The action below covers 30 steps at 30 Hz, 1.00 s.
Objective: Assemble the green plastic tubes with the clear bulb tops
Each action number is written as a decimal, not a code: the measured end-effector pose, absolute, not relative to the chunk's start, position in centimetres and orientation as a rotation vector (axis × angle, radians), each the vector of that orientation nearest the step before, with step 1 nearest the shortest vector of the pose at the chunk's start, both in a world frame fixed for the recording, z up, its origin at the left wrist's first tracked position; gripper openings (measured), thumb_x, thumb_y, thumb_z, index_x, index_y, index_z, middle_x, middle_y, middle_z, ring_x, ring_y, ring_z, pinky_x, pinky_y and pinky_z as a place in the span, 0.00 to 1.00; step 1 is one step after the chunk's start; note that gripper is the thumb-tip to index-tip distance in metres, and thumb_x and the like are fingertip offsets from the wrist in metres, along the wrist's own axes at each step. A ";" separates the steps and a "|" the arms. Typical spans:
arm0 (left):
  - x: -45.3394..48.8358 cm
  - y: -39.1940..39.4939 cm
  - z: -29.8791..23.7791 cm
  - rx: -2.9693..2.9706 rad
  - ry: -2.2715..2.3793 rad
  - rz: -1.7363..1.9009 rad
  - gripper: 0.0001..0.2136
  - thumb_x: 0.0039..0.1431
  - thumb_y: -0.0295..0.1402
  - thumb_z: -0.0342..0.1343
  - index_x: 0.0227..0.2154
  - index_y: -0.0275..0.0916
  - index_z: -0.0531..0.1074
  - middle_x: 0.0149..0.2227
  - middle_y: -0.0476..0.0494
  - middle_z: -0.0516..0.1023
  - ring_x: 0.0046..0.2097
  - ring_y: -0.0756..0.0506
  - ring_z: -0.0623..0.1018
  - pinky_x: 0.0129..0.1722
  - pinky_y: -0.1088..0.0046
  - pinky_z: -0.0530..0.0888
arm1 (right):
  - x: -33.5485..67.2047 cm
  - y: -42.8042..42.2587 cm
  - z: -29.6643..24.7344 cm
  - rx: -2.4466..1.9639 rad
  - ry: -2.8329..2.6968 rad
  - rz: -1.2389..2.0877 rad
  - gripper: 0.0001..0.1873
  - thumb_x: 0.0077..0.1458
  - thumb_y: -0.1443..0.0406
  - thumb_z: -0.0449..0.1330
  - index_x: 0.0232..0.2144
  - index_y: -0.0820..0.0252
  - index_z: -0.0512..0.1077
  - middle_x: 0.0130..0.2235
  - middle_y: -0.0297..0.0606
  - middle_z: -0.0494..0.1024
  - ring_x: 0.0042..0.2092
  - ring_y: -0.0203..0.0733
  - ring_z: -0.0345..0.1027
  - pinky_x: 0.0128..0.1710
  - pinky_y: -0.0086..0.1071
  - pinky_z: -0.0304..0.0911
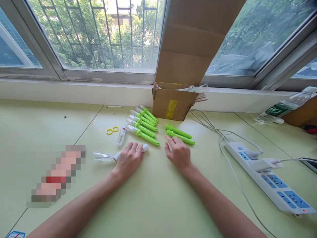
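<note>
My left hand is closed over a white tube, whose two ends stick out on either side of the fingers. Close to the tube's left end lie clear ribbed plastic pieces. A clear plastic piece with a red tip rests just above that hand. My right hand has its index finger stretched out and thumb apart, at the threaded left end of a green plastic tube; whether it touches is unclear. A second green tube lies behind. Several green tubes with clear caps lie in a row between the hands.
Two yellow rings lie left of the row. A cardboard box stands against the sill. At right are a white power strip with plugs and cables, and a plastic bottle. A pixelated object lies at left.
</note>
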State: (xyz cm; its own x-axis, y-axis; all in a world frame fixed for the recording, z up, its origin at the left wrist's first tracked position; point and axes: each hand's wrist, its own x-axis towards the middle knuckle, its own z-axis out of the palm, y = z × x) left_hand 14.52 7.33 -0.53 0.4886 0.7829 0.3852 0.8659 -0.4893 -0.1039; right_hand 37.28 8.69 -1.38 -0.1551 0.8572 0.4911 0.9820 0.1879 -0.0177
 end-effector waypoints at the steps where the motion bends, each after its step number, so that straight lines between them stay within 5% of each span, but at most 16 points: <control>1: 14.4 7.4 -0.5 -2.448 -1.394 -0.430 0.09 0.63 0.31 0.44 0.39 0.37 0.68 0.37 0.39 0.71 0.41 0.41 0.70 0.38 0.65 0.69 | 37.9 8.9 -1.3 -1.751 -2.006 -0.477 0.21 0.61 0.64 0.46 0.53 0.59 0.68 0.37 0.43 0.73 0.40 0.44 0.64 0.35 0.32 0.56; 9: 14.3 7.2 -0.7 -2.436 -1.390 -0.493 0.14 0.62 0.33 0.46 0.48 0.37 0.67 0.44 0.36 0.71 0.45 0.39 0.69 0.43 0.60 0.68 | 39.7 10.3 -2.0 -1.828 -1.961 -0.574 0.20 0.58 0.66 0.49 0.51 0.61 0.68 0.46 0.47 0.71 0.49 0.52 0.56 0.47 0.42 0.53; 30: 13.7 7.3 -0.7 -2.433 -1.387 -0.486 0.13 0.63 0.33 0.44 0.46 0.37 0.68 0.46 0.35 0.71 0.47 0.38 0.69 0.46 0.60 0.66 | 38.4 9.1 -1.6 -1.935 -2.045 -0.511 0.20 0.55 0.66 0.52 0.50 0.63 0.68 0.39 0.46 0.70 0.45 0.50 0.58 0.42 0.39 0.52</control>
